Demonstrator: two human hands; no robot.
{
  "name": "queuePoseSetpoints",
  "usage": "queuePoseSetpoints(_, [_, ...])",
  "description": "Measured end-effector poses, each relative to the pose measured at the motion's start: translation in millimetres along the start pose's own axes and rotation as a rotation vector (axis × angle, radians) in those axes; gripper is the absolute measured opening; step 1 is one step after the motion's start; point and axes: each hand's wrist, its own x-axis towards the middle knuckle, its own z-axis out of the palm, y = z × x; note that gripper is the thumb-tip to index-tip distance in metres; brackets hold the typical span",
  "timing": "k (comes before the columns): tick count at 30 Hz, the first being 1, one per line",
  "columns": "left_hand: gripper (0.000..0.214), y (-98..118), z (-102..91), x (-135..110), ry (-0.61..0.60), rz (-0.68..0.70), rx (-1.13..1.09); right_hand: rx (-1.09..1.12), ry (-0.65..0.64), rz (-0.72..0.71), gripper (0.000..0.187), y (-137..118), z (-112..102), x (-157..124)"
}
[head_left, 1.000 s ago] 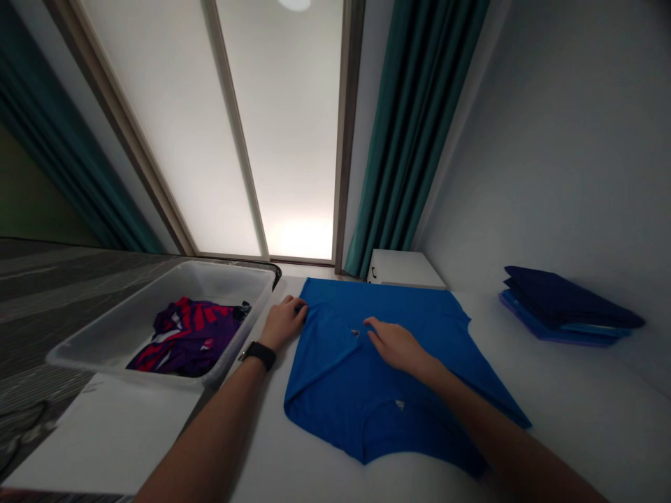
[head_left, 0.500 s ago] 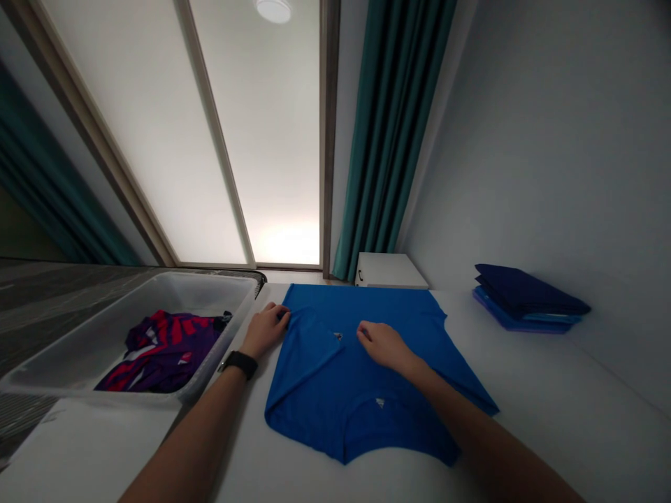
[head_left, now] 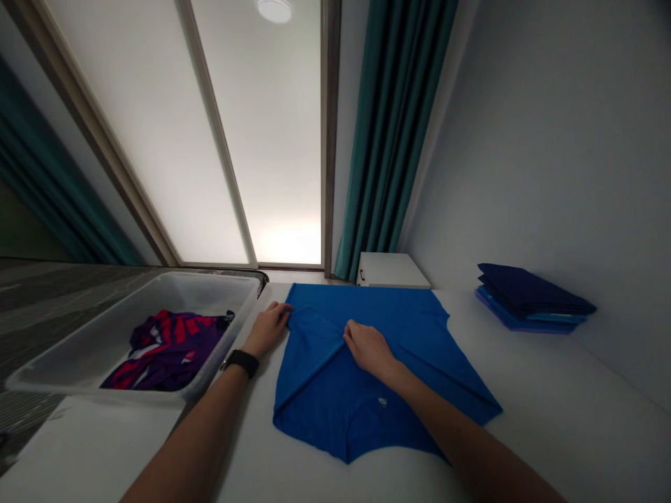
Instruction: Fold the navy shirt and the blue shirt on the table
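A blue T-shirt point(head_left: 319, 377) lies spread on the white table, its neckline toward me and a small pale logo near the collar. My left hand point(head_left: 269, 330), with a black watch on the wrist, is at the shirt's left edge, its fingertips closed on the fabric there. Over the middle of the shirt, my right hand point(head_left: 370, 351) pinches the cloth at the end of the turned-in left flap. A crease runs from that pinch down toward the lower left corner. The fingertips of both hands are partly hidden.
To the left stands a clear plastic bin point(head_left: 39, 370) holding a crumpled purple and red garment point(head_left: 175, 349). Folded blue clothes point(head_left: 529, 297) are stacked at the right by the wall. A white cabinet point(head_left: 393, 270) stands beyond the table's far edge.
My right hand has moved slightly left and now pinches the fabric, covering the chest logo. The shirt's lower left side has drawn a little inward. My left hand stays at the left edge.
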Motion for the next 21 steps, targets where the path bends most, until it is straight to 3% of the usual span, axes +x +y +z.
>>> queuePoseSetpoints(8, [0.026, 0, 1.7, 0, 0.126, 0.014, -0.076, 0.026, -0.062, 0.043, 0.015, 8, 2, 6])
queuePoseSetpoints(12, [0.026, 12, -7.2, -8, 0.147, 0.149, -0.063, 0.106, -0.028, 0.032, 0.021, 12, -2, 0])
queuePoseSetpoints(16, [0.024, 27, -15.2, -18, -0.034, 0.285, -0.041, 0.062, 0.051, -0.175, 0.024, 2, -2, -16])
queuePoseSetpoints(21, [0.033, 29, -13.0, -28, -0.117, 0.287, 0.001, 0.038, 0.036, -0.482, 0.037, -38, 10, -42])
